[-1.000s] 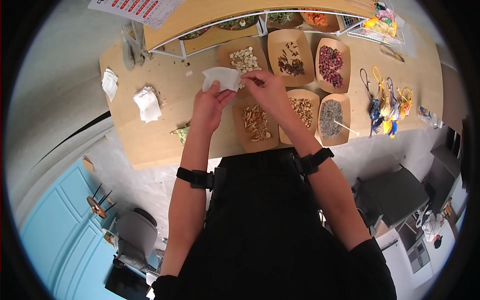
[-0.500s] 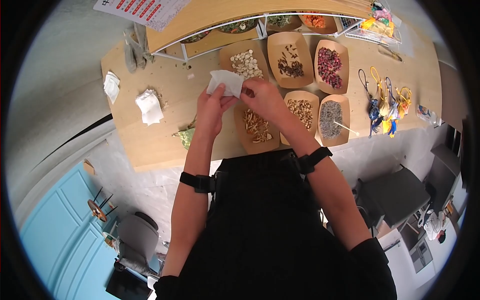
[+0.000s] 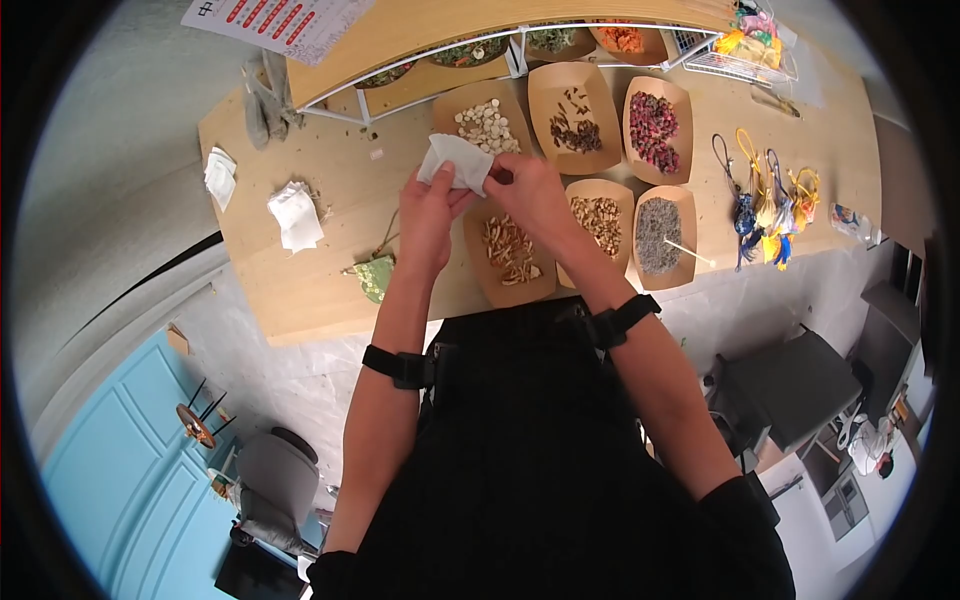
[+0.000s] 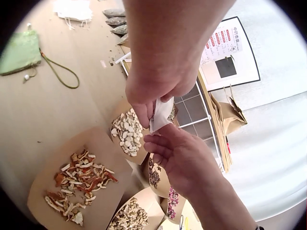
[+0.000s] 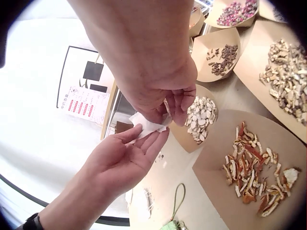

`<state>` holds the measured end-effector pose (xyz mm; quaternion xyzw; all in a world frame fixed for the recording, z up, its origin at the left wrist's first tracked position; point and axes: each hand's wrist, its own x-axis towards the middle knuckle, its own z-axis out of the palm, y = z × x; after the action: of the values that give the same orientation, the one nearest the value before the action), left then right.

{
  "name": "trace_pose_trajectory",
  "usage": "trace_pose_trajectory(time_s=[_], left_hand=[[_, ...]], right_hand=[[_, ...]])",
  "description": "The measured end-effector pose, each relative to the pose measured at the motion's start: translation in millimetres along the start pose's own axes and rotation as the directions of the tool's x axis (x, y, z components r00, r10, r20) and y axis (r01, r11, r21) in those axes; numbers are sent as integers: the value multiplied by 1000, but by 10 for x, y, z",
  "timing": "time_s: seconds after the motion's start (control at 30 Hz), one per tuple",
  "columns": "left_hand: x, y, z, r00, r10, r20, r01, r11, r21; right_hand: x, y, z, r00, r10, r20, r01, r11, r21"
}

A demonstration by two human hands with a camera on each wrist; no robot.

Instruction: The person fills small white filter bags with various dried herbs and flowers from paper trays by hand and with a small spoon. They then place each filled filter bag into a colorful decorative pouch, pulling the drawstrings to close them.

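Pouch: white, thin, creased. Held up between both hands, near the slices and above the table. Mouth open or closed, full or not: cannot tell.

Left hand: clamped on the pouch, thumb on top, fingers beneath, palm upward.

Right hand: curled, fingertips pinching the pouch's edge. Hands nearly together, pouch between; exact fingertip hold partly hidden.

Slices: pale, heaped in their tray, next to the peel. Anything spilling from a tipped pouch could land in either and mix.

Pouch edge: looks flimsy. A hard pull from the right hand against the left thumb's grip might tear it or stretch it out of shape.

Left thumb: pressing on the flat of the pouch. Too firm, and the sides may cling together; too light, and the cloth could slide free.

Spare pouches: loose white pile on the table, strings trailing in the left wrist view. Strings may snag if one is lifted.

Green bag: lies near the left forearm; a low sweep could catch its cord.
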<state>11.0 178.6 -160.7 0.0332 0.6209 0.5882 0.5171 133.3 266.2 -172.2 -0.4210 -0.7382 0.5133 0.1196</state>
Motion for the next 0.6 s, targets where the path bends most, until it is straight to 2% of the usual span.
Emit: trace_pose_trajectory(time_s=[0.17,0.23,0.27,0.33,0.47,0.53,0.6], left_hand=[[-50,-25,68,999,8,-37,-9,1000,-24],[-69,-42,85,999,20,-42,-21,1000,-19],[-73,-48,90,998,34,-52,-34,999,-15],[-93,-48,93,998,44,-51,-46,998,-41],[-83,-78,99,997,69,-34,-72,994,-83],[-79,-74,98,996,74,-44,-78,993,-91],[-94,-95,82,996,70,-56,-76,992,-100]], right_hand=[[-15,53,72,1000,29,4,-29,1000,8],[-15,56,114,995,-71,-75,74,997,33],[-11,65,117,995,-73,-75,75,997,33],[-19,50,128,999,-17,-28,15,998,-66],[-38,39,161,998,34,-61,-37,997,-60],[-25,55,159,993,25,-111,-11,993,121],[-37,62,153,992,70,-108,-48,980,191]])
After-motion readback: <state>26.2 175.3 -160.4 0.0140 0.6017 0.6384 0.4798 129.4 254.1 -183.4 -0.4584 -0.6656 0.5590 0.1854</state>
